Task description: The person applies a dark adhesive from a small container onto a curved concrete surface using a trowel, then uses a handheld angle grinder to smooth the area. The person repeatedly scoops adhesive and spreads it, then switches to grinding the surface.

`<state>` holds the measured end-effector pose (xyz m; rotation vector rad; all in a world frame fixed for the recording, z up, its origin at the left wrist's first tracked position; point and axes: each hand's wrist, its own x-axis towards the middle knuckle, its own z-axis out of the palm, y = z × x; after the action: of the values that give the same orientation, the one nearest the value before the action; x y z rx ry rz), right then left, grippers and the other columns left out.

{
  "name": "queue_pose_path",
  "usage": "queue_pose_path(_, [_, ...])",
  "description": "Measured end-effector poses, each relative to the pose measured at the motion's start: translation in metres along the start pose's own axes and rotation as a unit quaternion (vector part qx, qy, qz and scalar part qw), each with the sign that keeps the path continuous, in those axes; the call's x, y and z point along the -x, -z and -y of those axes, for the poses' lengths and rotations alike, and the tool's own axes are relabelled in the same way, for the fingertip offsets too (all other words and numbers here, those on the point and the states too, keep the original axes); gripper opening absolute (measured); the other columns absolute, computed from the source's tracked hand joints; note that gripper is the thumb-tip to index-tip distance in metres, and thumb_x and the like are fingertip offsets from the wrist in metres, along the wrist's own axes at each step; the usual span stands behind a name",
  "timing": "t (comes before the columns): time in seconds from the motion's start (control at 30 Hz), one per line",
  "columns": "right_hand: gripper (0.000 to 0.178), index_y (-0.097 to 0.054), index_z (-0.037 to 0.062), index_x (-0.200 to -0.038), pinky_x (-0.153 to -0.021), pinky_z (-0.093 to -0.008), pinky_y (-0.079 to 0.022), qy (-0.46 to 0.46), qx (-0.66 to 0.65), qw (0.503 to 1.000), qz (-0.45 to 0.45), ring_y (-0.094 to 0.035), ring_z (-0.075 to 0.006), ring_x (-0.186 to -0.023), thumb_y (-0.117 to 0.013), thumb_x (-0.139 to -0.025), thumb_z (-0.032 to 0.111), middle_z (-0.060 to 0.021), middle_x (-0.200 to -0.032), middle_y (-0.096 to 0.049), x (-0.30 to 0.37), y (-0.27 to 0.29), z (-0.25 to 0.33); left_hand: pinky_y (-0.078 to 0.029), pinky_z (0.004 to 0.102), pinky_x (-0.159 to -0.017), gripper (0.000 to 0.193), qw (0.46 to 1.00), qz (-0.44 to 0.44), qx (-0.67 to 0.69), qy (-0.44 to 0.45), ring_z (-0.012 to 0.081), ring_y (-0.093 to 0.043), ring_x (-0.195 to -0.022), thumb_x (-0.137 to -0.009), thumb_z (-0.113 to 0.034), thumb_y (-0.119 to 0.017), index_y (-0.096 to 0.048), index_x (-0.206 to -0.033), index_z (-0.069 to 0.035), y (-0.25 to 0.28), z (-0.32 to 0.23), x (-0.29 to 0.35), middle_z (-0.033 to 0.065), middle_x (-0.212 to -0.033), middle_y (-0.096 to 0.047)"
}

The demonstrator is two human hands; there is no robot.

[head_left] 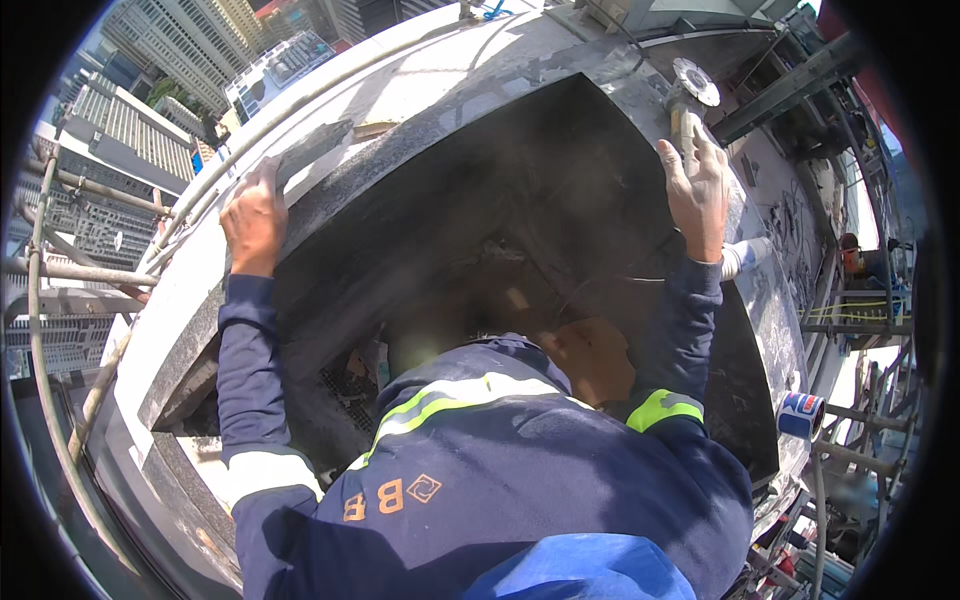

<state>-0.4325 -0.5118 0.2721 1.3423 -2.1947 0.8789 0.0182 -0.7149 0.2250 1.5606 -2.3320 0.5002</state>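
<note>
My left hand [253,218] is at the left rim of a dark, dusty opening [560,150], fingers curled. A flat dark grey strip [318,150] runs out beside its knuckles; whether the fingers grip it or the rim is unclear. At the right rim, my right hand [697,195] has its fingers stretched and thumb apart. Just beyond its fingertips lies a dusty angle grinder [686,122] with a pale round disc [697,82]; part of its body is hidden behind the hand. My navy sleeves carry reflective bands, and dust hangs in the opening.
A pale ribbed cylinder [746,258] lies below the right hand. Farther down that side is a white, blue and red can [802,415]. Scaffold pipes [85,272] stand left, with tall buildings [180,50] far below. More scaffolding [865,430] is at right.
</note>
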Motion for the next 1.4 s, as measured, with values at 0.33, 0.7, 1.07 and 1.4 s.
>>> queue_pose_path(0.33, [0.089, -0.031, -0.0075, -0.148, -0.112, -0.0367, -0.034, -0.088, -0.033, 0.961, 0.261, -0.047, -0.0330, -0.133, -0.074, -0.086, 0.038, -0.0253, -0.146, -0.045, -0.053, -0.076, -0.220, -0.055, 0.0410, -0.077, 0.032, 0.999, -0.049, 0.015, -0.011, 0.0258, -0.070, -0.081, -0.088, -0.014, -0.057, -0.065, -0.119, -0.013, -0.048, -0.059, -0.010, 0.0088, -0.088, -0.071])
queue_pose_path(0.7, [0.057, -0.058, -0.0083, -0.124, -0.072, -0.0332, -0.054, -0.275, -0.189, 0.915, 0.224, -0.061, -0.0202, -0.074, -0.073, -0.081, 0.026, -0.0125, -0.096, -0.064, -0.076, -0.068, -0.176, -0.037, 0.0583, -0.104, 0.049, 0.997, -0.069, 0.047, -0.009, 0.0314, -0.055, -0.120, -0.094, -0.042, -0.055, -0.060, -0.128, -0.008, -0.046, -0.065, 0.005, 0.0137, -0.127, -0.060])
queue_pose_path(1.07, [0.086, -0.035, -0.0091, -0.141, -0.079, -0.0278, -0.054, -0.046, -0.610, 0.691, 0.385, -0.062, -0.0190, -0.091, -0.069, -0.082, 0.043, -0.0202, -0.123, -0.055, 0.004, 0.039, 0.097, -0.049, 0.0376, -0.095, 0.057, 0.645, -0.012, 0.755, 0.116, 0.0289, -0.062, -0.111, -0.098, -0.044, -0.058, -0.058, -0.126, 0.005, 0.079, -0.115, 0.106, 0.0195, -0.117, -0.063])
queue_pose_path(1.4, [0.092, -0.047, -0.0086, -0.135, -0.066, -0.0280, -0.057, -0.012, -0.618, 0.365, 0.696, -0.068, -0.0173, -0.081, -0.085, -0.066, 0.039, -0.0146, -0.099, -0.066, 0.194, 0.019, 0.436, -0.052, 0.0337, -0.087, 0.056, 0.309, -0.118, 0.892, 0.307, 0.0167, -0.062, -0.104, -0.105, -0.050, -0.038, -0.048, -0.135, -0.004, 0.128, 0.086, 0.254, 0.0100, -0.116, -0.062])
